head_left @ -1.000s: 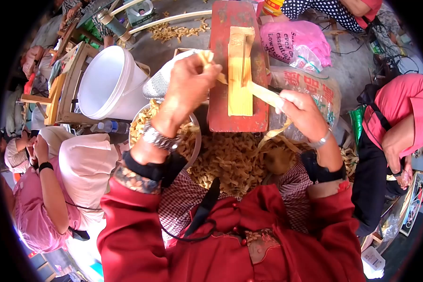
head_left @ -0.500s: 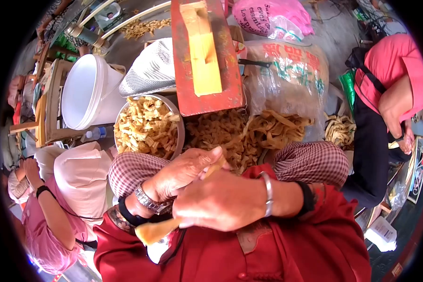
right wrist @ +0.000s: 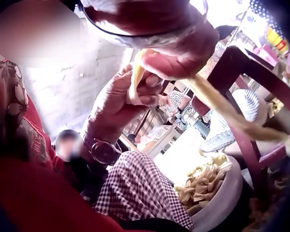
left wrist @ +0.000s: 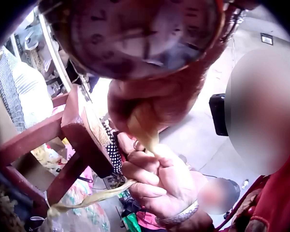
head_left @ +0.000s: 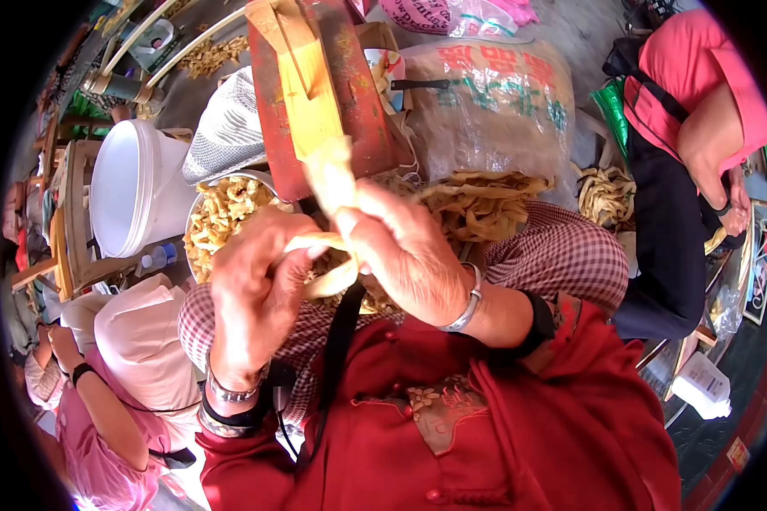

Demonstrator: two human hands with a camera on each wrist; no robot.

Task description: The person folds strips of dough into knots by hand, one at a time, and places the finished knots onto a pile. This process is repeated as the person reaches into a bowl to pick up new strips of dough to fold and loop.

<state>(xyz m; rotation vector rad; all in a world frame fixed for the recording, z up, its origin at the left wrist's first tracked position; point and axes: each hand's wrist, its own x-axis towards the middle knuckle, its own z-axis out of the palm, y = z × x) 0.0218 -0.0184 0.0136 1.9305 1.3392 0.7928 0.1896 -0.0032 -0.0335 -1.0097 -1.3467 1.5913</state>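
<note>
Both hands work on one long, pale yellow, flexible strip [head_left: 332,175] close over the lap. My left hand [head_left: 260,285] pinches one part between thumb and fingers, where the strip bends into a loop. To its right, my right hand [head_left: 409,255] grips the strip with curled fingers, and a free length sticks out beyond it toward the bench. In the left wrist view the strip [left wrist: 94,197] trails from the right hand, past the bench legs. The right wrist view shows the folded strip [right wrist: 137,79] between both hands.
Ahead stands a red bench [head_left: 362,102] with a slotted yellow wooden block [head_left: 315,111] on it. A tub of short yellow pieces [head_left: 222,213] is at left, beside a white bucket [head_left: 111,187]. More strips [head_left: 477,209] lie before a clear sack [head_left: 494,111]. People sit on both sides.
The hands were apart at the block, then came together crossed over the lap. Now they are higher, side by side, with the strip looped between them. The view has shifted right.
</note>
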